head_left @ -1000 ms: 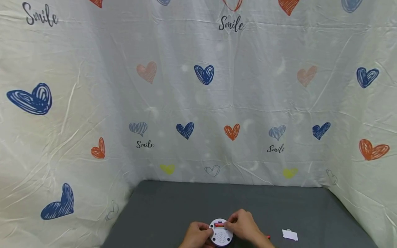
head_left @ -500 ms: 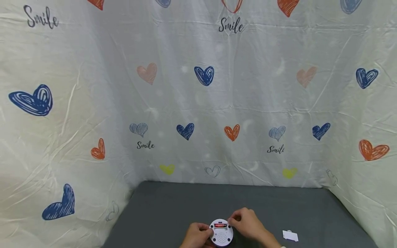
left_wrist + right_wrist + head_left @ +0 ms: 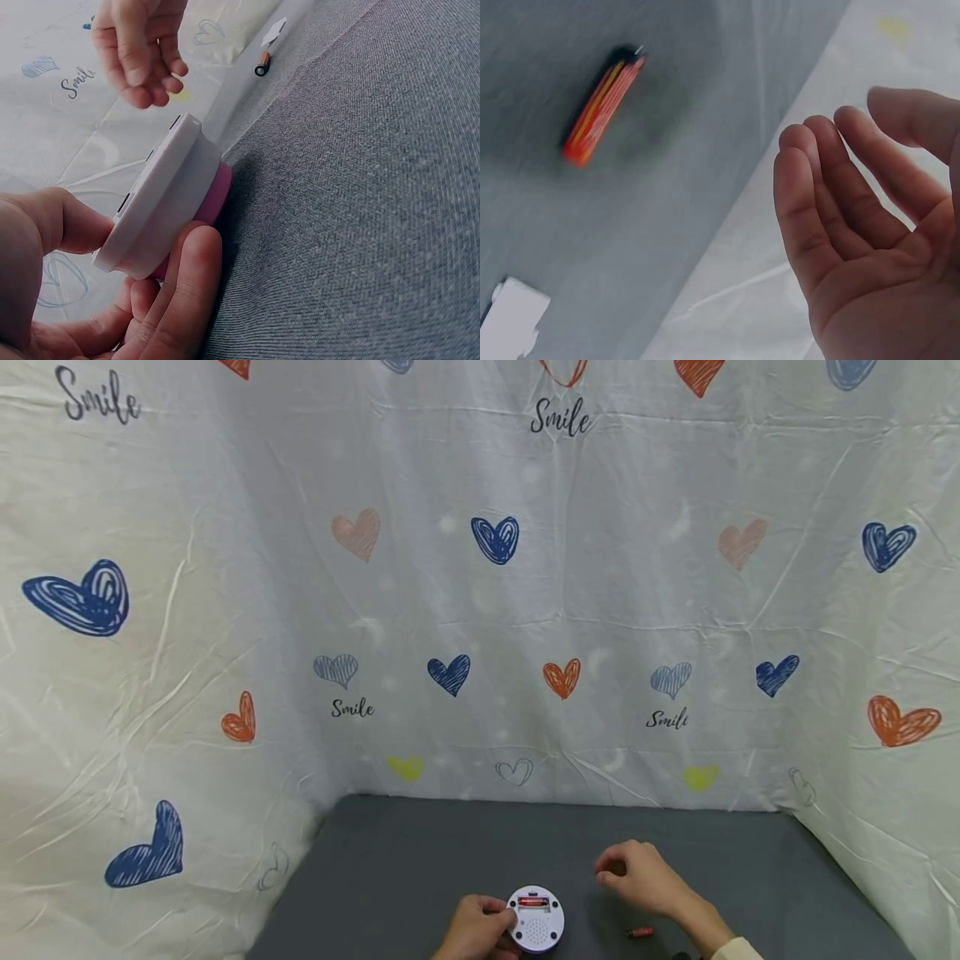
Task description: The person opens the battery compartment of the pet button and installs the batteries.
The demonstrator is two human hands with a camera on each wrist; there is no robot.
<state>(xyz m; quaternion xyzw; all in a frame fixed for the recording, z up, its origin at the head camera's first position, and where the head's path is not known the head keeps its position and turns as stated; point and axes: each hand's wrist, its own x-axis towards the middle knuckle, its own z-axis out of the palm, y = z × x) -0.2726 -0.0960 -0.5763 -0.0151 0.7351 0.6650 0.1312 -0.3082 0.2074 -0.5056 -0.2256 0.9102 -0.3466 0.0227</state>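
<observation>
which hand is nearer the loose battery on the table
Right: the right hand hovers near the loose battery, apart from it; the left hand is farther left, holding the round white device.

L hand (image 3: 478,928) & R hand (image 3: 641,877) both bare, w/ rounded fingertips. R sleeve (image 3: 737,950): pale cream, plain, approx. straight edge, ends a bit short of the wrist, so some bare R forearm (image 3: 701,922) shows betw. cuff & hand. Rest of sleeve cut off by bottom edge of head cam view. Small dark rounded bit (image 3: 681,956) near R forearm, mostly out of frame, can't ID. R palm (image 3: 885,300) close-up: fine creases, lines at finger joints, smooth pads.
</observation>
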